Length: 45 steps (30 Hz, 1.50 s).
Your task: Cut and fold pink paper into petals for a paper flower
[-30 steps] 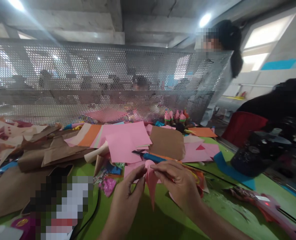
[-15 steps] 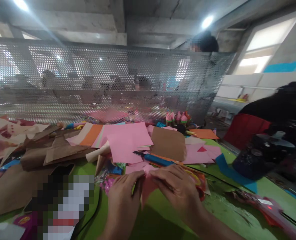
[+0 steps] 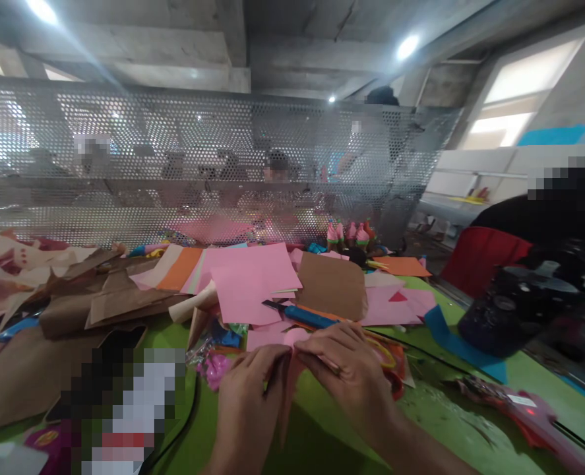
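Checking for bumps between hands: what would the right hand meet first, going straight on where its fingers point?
The right hand would first meet the folded pink paper piece at its fingertips; just beyond, probably the left hand, though depth is unclear.

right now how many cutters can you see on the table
1: the blue cutter, just beyond the right hand, which pinches the pink piece. Its blade points left. Others may be hidden under the heaped paper.
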{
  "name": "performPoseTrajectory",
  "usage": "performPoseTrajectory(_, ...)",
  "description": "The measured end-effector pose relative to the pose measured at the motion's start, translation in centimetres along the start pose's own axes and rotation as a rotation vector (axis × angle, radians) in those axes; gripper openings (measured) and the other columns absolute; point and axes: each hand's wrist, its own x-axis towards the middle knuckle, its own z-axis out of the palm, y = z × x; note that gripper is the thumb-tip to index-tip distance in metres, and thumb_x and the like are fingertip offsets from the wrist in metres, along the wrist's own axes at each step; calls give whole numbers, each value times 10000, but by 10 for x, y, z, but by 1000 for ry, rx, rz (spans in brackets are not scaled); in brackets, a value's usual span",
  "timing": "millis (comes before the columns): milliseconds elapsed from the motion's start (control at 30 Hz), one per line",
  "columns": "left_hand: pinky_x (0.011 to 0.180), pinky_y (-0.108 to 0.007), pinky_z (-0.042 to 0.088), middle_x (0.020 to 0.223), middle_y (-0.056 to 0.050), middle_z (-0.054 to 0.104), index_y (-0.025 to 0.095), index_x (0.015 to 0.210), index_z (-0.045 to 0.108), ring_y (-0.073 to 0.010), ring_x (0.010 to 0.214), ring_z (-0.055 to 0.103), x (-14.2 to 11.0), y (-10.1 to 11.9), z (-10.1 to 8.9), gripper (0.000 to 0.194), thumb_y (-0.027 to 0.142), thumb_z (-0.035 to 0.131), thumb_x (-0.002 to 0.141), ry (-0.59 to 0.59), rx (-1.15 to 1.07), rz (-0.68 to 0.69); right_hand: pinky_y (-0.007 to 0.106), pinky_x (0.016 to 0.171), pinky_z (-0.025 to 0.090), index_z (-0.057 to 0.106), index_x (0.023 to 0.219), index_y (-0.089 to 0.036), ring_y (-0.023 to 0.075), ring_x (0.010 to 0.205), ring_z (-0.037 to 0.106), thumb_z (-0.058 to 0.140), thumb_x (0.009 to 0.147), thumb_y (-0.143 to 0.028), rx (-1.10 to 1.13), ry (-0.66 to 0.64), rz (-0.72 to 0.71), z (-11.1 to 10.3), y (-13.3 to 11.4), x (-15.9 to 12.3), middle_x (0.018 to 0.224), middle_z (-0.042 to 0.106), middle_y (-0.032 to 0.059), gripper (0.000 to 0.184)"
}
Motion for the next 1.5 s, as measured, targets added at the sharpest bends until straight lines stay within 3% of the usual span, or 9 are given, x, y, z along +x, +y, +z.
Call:
performPoseTrajectory(200, 697, -261, 470, 857, -9, 738, 254, 943, 680, -193, 776, 654, -1, 1, 2, 209, 166, 509, 861, -27, -70, -58, 309, 703, 384, 643, 847, -235, 179, 755, 571, 652, 863, -169, 32, -13, 14, 1, 1, -2, 778, 688, -17, 69)
performPoseTrajectory(400, 708, -240, 461, 870, -10, 697, 239, 967, 636, -168, 797, 631, 0, -3, 5, 219, 161, 457, 867, -23, -234, -115, 344, 828, 407, 617, 1024, -232, 227, 962, 568, 678, 845, -219, 27, -26, 57, 1, 2, 0, 989, 670, 36, 189)
performPoseTrajectory(700, 699, -228, 445, 837, 15, 695, 251, 932, 642, -157, 771, 614, 1, 1, 4, 203, 155, 480, 854, -61, -239, -79, 330, 761, 407, 661, 946, -251, 196, 848, 596, 609, 896, -198, -16, -8, -12, 1, 6, -1, 880, 694, 15, 89)
performPoseTrajectory(867, 683, -222, 456, 789, 8, 699, 241, 921, 664, -159, 748, 625, 1, 2, 3, 201, 161, 499, 839, -53, -224, -128, 336, 764, 411, 646, 892, -227, 199, 837, 599, 565, 915, -201, -64, -28, -40, -1, 5, -1, 878, 689, 30, 88)
performPoseTrajectory(933, 694, -226, 464, 804, -2, 698, 232, 936, 663, -164, 766, 628, 1, 1, 3, 210, 153, 499, 832, -37, -239, -129, 347, 798, 422, 634, 944, -224, 214, 896, 601, 569, 910, -222, -61, -35, -37, -1, 5, -2, 930, 689, 45, 73)
performPoseTrajectory(1033, 685, -225, 467, 814, -4, 688, 223, 920, 644, -160, 755, 621, 2, 0, 3, 187, 162, 482, 849, -29, -293, -110, 369, 845, 435, 604, 1100, -226, 241, 994, 591, 600, 893, -277, -55, -51, -11, 1, 7, -2, 1036, 683, 69, 214)
performPoseTrajectory(1267, 724, -222, 470, 865, -4, 687, 228, 925, 610, -156, 807, 638, 4, -1, 3, 159, 181, 464, 884, -73, -383, -90, 347, 787, 428, 668, 981, -252, 190, 842, 630, 589, 915, -247, -75, -49, -46, 0, 7, 1, 909, 726, 20, 104)
performPoseTrajectory(1500, 694, -238, 471, 834, -1, 705, 238, 958, 622, -168, 755, 650, 3, -2, 1, 185, 194, 455, 890, -72, -194, -137, 362, 747, 388, 672, 1059, -245, 192, 802, 587, 606, 899, -180, -203, -24, -122, -2, 7, -2, 907, 719, 28, 185)
